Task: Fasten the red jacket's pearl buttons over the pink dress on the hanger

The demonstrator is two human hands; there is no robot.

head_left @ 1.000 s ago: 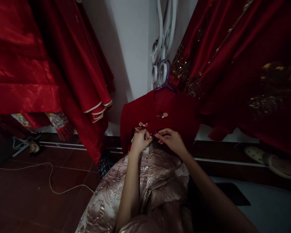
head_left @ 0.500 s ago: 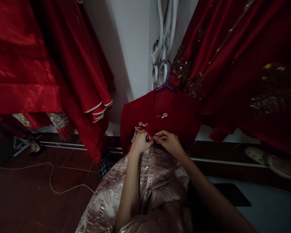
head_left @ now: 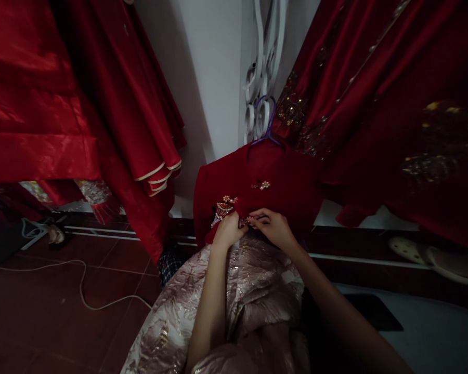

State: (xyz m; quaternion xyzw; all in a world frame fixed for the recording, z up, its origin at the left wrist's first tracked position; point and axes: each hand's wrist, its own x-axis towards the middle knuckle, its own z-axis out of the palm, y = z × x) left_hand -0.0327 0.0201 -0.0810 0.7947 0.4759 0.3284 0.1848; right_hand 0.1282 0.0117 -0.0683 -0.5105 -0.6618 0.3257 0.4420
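Observation:
A red jacket (head_left: 292, 171) hangs on a purple hanger (head_left: 272, 130) in front of me, its front trimmed with beaded ornaments. My left hand (head_left: 228, 229) is closed at the front edge of the jacket, fingers bent into the cloth. Opposite it, my right hand (head_left: 273, 227) pinches at a small beaded fastener (head_left: 244, 222) between the two hands; fingertips partly cover it. A pearl-like flower fastener (head_left: 263, 185) sits higher on the chest. Left of my fingers lies a fan-shaped beaded ornament (head_left: 222, 210). Shiny pink-gold brocade cloth (head_left: 253, 280) spreads below my hands.
Red garments (head_left: 140, 104) hang at left, and more red gowns with gold decoration (head_left: 374, 93) at right. White scrolled metalwork (head_left: 262, 78) stands behind the hanger. A pale cable (head_left: 83, 280) crosses the tiled floor. Light-coloured clogs (head_left: 409, 249) lie at right.
My left hand has shifted slightly down and right, uncovering more of the fan-shaped ornament and the small fastener. My right hand stays almost in place.

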